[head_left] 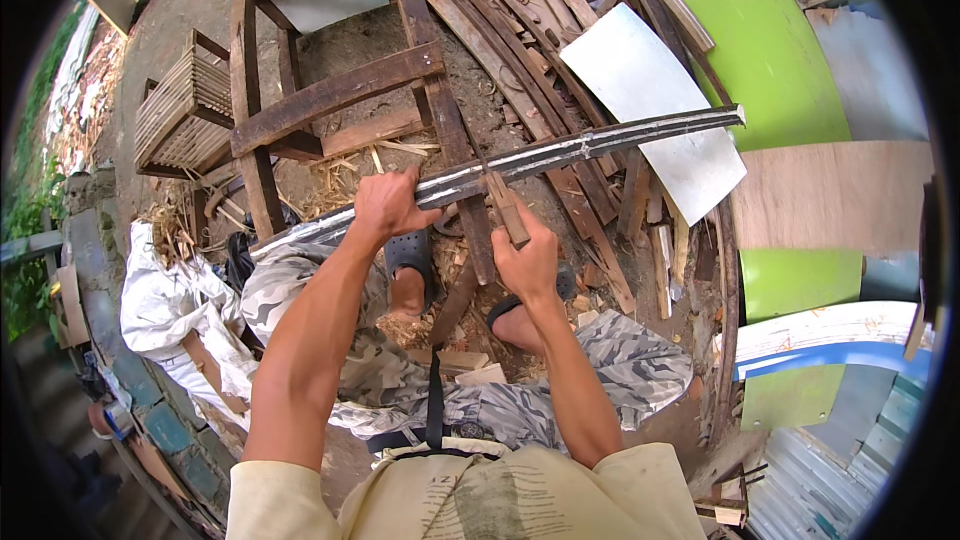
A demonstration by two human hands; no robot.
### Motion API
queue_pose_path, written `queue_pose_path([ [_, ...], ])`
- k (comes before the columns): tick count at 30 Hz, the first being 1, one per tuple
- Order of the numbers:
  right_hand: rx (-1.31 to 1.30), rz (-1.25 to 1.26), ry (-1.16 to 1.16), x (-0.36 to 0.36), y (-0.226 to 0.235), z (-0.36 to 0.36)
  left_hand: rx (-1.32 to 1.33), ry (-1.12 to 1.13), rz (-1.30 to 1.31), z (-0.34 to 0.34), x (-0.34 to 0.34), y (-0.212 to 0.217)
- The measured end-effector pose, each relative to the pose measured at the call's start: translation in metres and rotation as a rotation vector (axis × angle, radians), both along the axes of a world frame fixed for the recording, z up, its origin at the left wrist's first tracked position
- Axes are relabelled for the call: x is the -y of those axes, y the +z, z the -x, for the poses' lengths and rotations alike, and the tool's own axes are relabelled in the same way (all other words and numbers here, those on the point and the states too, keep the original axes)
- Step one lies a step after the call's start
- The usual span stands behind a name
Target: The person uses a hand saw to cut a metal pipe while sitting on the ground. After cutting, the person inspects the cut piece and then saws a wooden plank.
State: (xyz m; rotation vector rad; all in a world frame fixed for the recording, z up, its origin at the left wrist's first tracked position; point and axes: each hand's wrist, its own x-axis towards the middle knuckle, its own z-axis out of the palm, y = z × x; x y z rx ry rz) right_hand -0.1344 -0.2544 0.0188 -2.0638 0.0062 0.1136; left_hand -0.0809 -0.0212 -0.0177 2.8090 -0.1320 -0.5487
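A long wooden strip point(620, 137), dark with worn white paint along its face, lies slantwise across a brown wooden frame point(340, 105) in front of me. My left hand point(388, 206) is closed over the strip left of its middle, pressing it from above. My right hand point(527, 255) is wrapped round the wooden handle of a handsaw point(511, 219). Its thin blade, seen nearly edge-on, crosses the strip just right of the frame's front end. Whether the teeth have cut into the strip cannot be made out.
Scrap planks point(520, 50) are heaped beyond the strip, with a white sheet point(660, 100) over them. A slatted wooden piece point(185, 110) stands at the far left. White sacks point(185, 310) lie by my left knee. Green panels point(770, 40) and a plywood board point(830, 197) are at the right.
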Motion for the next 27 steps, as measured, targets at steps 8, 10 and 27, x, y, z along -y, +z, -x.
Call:
queue_pose_path([
  [8,-0.152,-0.057,-0.036,-0.011,0.006,0.003,0.007,0.007,0.033,0.002,-0.006,-0.009],
  [10,-0.063,-0.056,-0.021,-0.011,0.000,0.001,-0.024,0.020,0.029,-0.002,-0.006,-0.005],
  [27,-0.163,0.053,-0.002,0.013,0.080,0.073,-0.170,-0.024,-0.026,0.003,-0.010,-0.002],
])
